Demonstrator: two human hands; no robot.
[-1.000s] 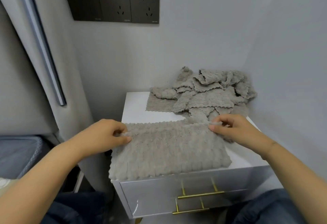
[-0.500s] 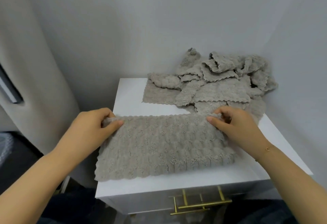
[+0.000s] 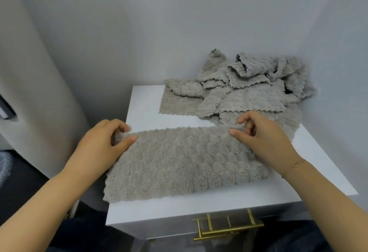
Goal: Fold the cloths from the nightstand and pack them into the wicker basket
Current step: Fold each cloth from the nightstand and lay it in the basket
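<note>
A beige fluffy cloth lies spread flat across the front of the white nightstand. My left hand pinches its far left corner between thumb and fingers. My right hand pinches its far right corner the same way. Behind it, several crumpled beige cloths form a pile at the back right of the nightstand top. No wicker basket is in view.
Grey walls close in behind and to the right of the nightstand. A padded headboard stands to the left. A drawer front with brass handles faces me below the top.
The camera has tilted down and moved closer, so the wall sockets left the view. Both hands keep their pinch on the cloth's far corners, almost unmoved.
</note>
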